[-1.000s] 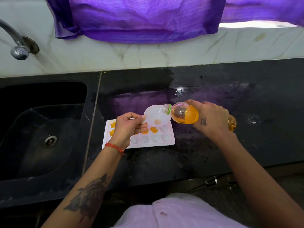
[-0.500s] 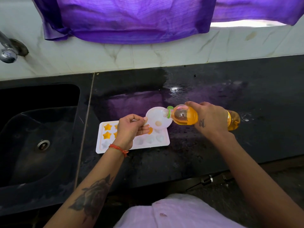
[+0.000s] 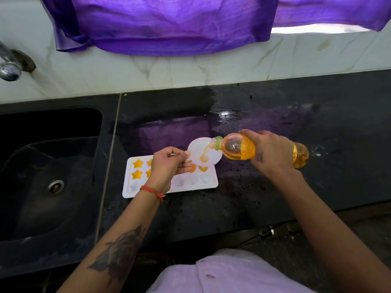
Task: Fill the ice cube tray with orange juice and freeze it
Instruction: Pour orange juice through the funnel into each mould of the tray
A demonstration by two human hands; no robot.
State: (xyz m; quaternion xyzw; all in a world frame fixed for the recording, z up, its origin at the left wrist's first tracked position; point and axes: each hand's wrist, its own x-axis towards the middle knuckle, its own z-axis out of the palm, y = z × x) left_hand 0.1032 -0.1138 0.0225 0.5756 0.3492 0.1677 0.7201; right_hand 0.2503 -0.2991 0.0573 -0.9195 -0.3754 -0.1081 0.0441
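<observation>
A white ice cube tray with star and heart moulds lies on the black counter. Its two upper rows hold orange juice; the front row looks empty. My left hand pinches the rim of a white funnel held over the tray's right part. My right hand grips a clear bottle of orange juice, tipped on its side with its open mouth inside the funnel. Juice streams from the mouth down into the funnel. My left hand hides the tray's middle moulds.
A dark sink with a drain lies left of the tray, and a tap juts from the marble wall. Wet patches shine on the counter behind the bottle. A purple curtain hangs above. The counter's front edge runs just below my forearms.
The bottle has tipped further and juice now streams into the funnel, where before only a small pool sat at its bottom. Both hands keep their hold over the tray.
</observation>
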